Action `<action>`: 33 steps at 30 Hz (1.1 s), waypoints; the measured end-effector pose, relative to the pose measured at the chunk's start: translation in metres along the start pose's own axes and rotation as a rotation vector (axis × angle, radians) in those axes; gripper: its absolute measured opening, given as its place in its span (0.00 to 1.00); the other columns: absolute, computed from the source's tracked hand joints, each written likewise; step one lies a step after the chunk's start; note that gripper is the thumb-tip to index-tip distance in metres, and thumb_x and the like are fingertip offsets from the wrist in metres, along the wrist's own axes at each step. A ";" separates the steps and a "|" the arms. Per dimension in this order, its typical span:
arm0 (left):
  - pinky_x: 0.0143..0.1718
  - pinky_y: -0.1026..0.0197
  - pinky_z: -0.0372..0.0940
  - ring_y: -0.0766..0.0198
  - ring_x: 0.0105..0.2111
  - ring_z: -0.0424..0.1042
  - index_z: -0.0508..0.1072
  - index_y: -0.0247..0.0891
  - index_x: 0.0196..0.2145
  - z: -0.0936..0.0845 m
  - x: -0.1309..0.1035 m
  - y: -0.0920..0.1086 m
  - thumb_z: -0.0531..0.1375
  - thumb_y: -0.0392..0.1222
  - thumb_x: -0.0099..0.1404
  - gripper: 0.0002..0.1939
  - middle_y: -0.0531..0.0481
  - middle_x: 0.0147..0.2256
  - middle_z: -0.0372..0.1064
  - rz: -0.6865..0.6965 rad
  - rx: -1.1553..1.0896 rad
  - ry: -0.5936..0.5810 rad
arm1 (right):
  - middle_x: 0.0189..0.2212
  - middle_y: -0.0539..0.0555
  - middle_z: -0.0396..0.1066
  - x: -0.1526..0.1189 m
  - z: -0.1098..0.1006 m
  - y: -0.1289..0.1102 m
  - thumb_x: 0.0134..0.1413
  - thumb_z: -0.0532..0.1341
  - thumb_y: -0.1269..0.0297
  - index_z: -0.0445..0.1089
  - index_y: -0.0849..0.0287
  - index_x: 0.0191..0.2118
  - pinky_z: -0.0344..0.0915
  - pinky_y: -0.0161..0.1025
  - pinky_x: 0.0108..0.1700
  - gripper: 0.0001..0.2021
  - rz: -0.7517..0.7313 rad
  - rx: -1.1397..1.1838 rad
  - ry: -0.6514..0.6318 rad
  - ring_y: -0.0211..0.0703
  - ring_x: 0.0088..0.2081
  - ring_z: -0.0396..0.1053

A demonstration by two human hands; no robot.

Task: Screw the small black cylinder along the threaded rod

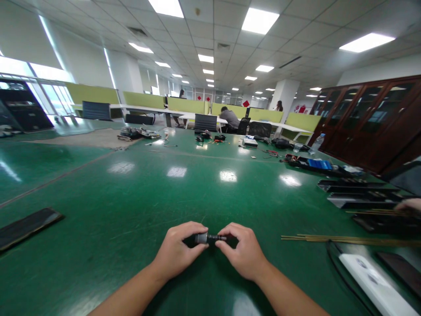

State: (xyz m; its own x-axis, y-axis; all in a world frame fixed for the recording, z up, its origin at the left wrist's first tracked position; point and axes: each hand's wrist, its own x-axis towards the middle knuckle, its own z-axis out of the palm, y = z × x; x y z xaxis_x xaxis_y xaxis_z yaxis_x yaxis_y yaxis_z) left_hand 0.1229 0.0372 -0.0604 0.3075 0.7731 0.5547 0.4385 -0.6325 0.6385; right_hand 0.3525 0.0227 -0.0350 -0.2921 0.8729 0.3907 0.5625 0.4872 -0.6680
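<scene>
Just above the green table (148, 193), low in the middle of the head view, a small dark cylindrical part (201, 238) with a thinner ribbed shaft lies level between my two hands. My left hand (179, 248) pinches its thick grey-black end between thumb and fingertips. On the other side, my right hand (241, 248) grips the thin shaft end with thumb and forefinger. The fingertips partly cover both ends of the part.
A black flat object (28, 227) lies at left. Thin brass rods (329, 239), a white power strip (378, 281) and black trays (362, 199) are at right, beside another person's hand (409, 205). Tools and a blue item (319, 164) lie farther back.
</scene>
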 end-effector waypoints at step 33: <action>0.49 0.57 0.70 0.60 0.44 0.75 0.77 0.44 0.44 -0.001 0.002 0.002 0.68 0.36 0.60 0.14 0.48 0.43 0.75 0.002 -0.008 0.023 | 0.29 0.51 0.74 0.000 -0.002 -0.001 0.55 0.66 0.68 0.75 0.57 0.35 0.63 0.36 0.36 0.01 0.004 0.006 0.020 0.41 0.32 0.71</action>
State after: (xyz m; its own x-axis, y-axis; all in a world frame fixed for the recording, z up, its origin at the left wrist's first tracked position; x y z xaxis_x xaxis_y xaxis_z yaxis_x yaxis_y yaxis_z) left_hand 0.1234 0.0374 -0.0573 0.2889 0.7706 0.5681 0.4313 -0.6345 0.6414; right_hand 0.3537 0.0224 -0.0333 -0.2743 0.8741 0.4008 0.5591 0.4841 -0.6731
